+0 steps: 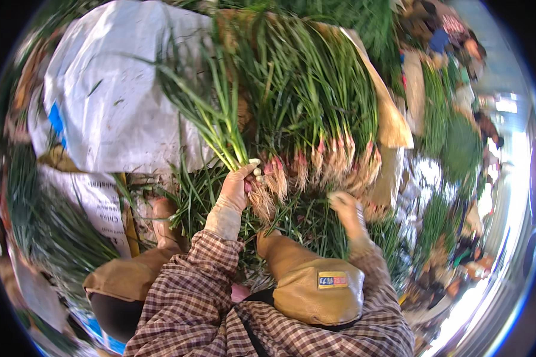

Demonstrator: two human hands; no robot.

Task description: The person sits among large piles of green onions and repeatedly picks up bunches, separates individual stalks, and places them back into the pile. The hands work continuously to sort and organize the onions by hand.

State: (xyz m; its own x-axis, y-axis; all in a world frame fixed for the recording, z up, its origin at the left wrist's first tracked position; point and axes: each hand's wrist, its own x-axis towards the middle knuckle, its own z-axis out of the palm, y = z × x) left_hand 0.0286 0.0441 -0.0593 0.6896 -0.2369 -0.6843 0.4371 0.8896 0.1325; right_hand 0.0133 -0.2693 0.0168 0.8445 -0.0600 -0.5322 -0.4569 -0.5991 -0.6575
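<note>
My left hand grips a small bunch of green onions just above the bulbs; the leaves point up and to the left, and the stringy roots hang below the fingers. To the right of that bunch lies a wide row of green onions with reddish bulbs and pale roots towards me. My right hand is blurred, just below the roots of the row, at the loose leaves. Whether its fingers hold anything cannot be told.
A white plastic sheet lies at the upper left, a brown sheet under the row's right edge. Loose green leaves cover the ground between my boots. More onion piles lie at the left and right. Other people are at the upper right.
</note>
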